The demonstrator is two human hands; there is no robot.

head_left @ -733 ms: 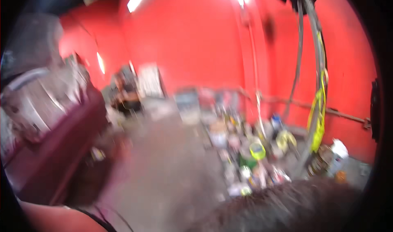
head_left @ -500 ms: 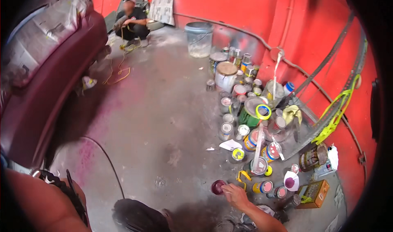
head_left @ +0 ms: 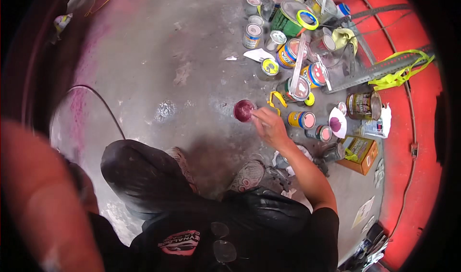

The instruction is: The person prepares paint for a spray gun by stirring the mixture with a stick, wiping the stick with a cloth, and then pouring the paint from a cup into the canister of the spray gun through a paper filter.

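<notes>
My right hand (head_left: 270,127) reaches in from the lower right, fingers closed at the rim of a small cup of dark maroon paint (head_left: 243,110). Whether the cup rests on the floor or hangs just above it, I cannot tell. A twisted yellow strip (head_left: 276,102) lies beside it. Closest on the right is a small paint can with a pink top (head_left: 302,120), and past that a white sheet with a maroon blot (head_left: 337,122). My left arm (head_left: 45,205) is a large blur at the lower left, its hand out of view.
Several paint cans (head_left: 288,53) crowd the floor at upper right, with a green bucket (head_left: 289,18) among them. An orange-brown rectangular tin (head_left: 360,154) stands near the red wall (head_left: 413,113). At left a dark hose (head_left: 103,101) curves over the concrete floor. My shoes (head_left: 247,175) are below.
The view has tilted down, so the crouching person and the far wall have left it. My right hand stays at the cup, which keeps its place beside the yellow strip. My left arm looms larger.
</notes>
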